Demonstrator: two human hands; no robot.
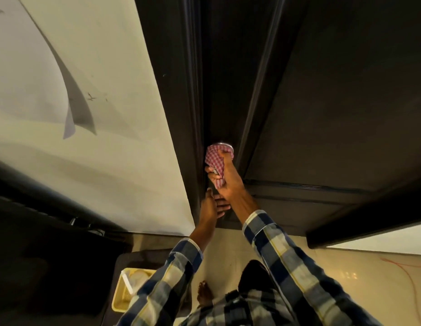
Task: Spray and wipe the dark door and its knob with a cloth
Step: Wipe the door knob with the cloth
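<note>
Knob under checked cloth: your right hand, grip clenched on cloth, should twist fully around; left hand, grip spread, steadies door.

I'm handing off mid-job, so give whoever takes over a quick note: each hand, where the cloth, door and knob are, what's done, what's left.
Right hand: clamped around the checked cloth, pressing it over the knob; only the knob's metal rim shows above the cloth.
Left hand: open, holding nothing, fingers at the edge of the dark door just below the knob.
Done: knob wipe is under way.
Left: cannot tell from this view whether the door panels were sprayed or wiped. No spray bottle is in view; a yellow tray sits on the floor.
</note>
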